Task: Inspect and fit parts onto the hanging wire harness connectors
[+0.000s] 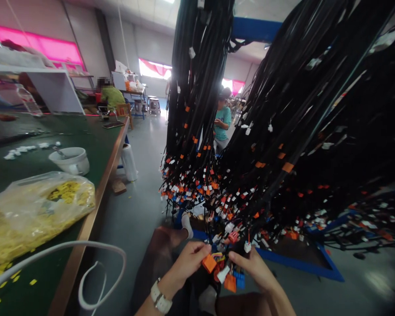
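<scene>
My left hand [186,263], with a white watch on the wrist, pinches an orange connector [209,263] at the end of a black wire harness. My right hand [253,267] grips the same cluster of connectors [228,274], orange, blue and white, from the right, its thumb near a small white plug [247,246]. Both hands sit low in the picture over my knees. The wires run up into a big hanging mass of black harnesses [250,145] with orange and white tags.
A green workbench [95,145] at left carries a bag of yellow parts [33,210], a white bowl [70,160] and a white cable loop [95,267]. A blue rack frame [299,263] lies on the floor. Two people work in the background.
</scene>
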The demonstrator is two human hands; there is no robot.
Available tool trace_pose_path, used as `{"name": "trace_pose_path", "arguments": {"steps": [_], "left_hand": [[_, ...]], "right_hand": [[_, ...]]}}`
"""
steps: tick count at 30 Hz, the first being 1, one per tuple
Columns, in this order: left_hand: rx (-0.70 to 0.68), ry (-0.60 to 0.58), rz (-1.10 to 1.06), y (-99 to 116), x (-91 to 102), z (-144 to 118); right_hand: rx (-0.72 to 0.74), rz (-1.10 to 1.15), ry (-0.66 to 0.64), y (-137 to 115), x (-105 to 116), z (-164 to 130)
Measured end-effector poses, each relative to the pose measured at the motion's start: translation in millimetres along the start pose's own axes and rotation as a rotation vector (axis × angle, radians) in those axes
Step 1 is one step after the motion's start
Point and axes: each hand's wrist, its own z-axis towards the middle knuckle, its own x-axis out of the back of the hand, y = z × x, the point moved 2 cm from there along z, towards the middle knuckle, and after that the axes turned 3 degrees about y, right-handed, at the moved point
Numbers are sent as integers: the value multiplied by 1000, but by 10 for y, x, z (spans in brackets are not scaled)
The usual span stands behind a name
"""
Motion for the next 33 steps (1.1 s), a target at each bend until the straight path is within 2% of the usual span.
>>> {"name": "trace_pose_path", "arguments": {"steps": [3,6,10,14,24,27,33], "left_hand": [[19,66,-105,-42,30,31],[20,149,-320,-59,94,43],[-4,186,-497,-64,173,56],[10,179,-566,-86,170,67],[39,142,-615,-60,84,10],[38,138,-622,-84,70,9],[34,87,-585,-154,70,26]], "right_hand": [[-27,56,32,77,-64,24],[-74,111,88,150,-116,72],[-174,242,157,198,-122,106],[-215,287,179,206,-102,96],[-192,391,98,188,-181,62],[-183,387,56,208,-186,64],[-149,307,94,281,-144,63]]}}
